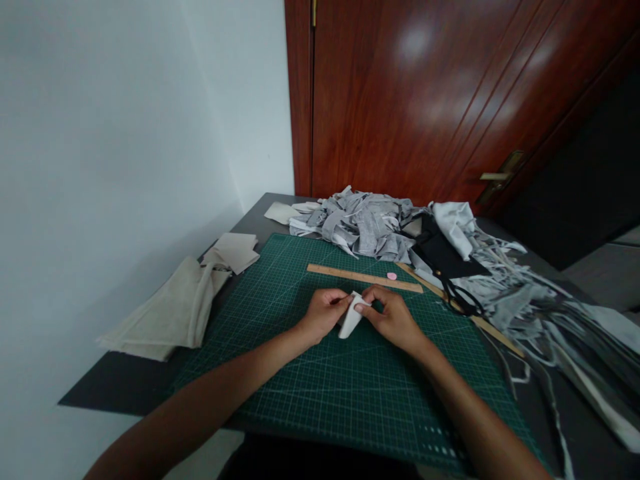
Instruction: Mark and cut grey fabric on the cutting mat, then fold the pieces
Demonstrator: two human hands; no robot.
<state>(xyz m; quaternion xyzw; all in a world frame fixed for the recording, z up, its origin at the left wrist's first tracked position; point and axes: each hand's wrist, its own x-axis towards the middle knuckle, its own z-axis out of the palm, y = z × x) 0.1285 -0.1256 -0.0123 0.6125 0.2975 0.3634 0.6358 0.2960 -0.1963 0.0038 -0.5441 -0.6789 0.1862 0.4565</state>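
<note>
The fingers of the left hand (320, 315) are drawn together, thumb close to forefinger, at the top left edge of a small white cloth (351, 323). The right hand (394, 318) has its thumb laid on the front of the same cloth near the top, its fingers curled behind, with little gap between. The cloth looks folded; its narrow body slants down and to the left between the hands, over the green mat (310, 393). Whether its lower end touches the mat, I cannot tell.

Just beyond the hands, a wooden ruler (350, 273) lies across the mat, with a pink chip (392, 275) against its far edge. To the right, black scissors (463, 301) lie near a second wooden strip (495, 335), beside black cloth (450, 252) and a tangle of pale strips (520, 300). A heap of grey scraps (367, 223) sits past the mat's far edge. On the left, folded cream fabric (167, 313) and smaller pieces (235, 251) rest on the dark table (115, 383). Behind stand a white wall (125, 133) and a red-brown door (395, 113).
</note>
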